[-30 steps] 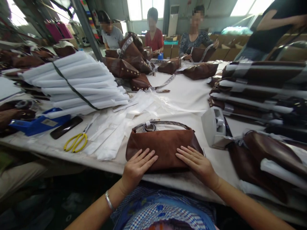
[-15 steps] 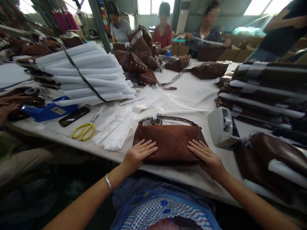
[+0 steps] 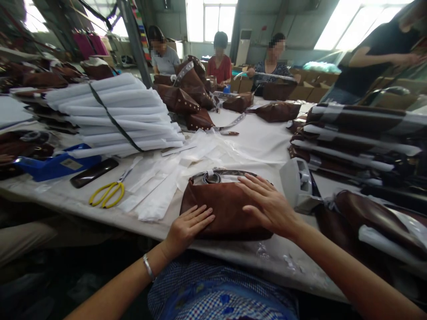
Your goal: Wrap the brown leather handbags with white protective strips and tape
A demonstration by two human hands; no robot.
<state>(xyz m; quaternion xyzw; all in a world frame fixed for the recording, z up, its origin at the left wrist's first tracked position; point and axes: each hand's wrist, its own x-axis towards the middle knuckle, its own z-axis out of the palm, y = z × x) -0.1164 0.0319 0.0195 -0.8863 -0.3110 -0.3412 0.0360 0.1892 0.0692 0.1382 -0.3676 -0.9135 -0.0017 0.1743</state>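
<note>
A brown suede handbag lies flat near the table's front edge, its wrapped handle at the far side. My left hand rests flat on the bag's lower left part, fingers stretched out. My right hand hovers over or lies on the bag's right side, fingers spread and pointing left toward the handle. Neither hand holds anything.
White paper sheets and yellow scissors lie left of the bag, behind them a strapped stack of white sheets. A white tape dispenser and stacked wrapped bags stand at the right. Several people work at the far end.
My right hand has lifted from the bag's lower right corner and moved up and left toward the handle. My left hand has stayed on the bag.
</note>
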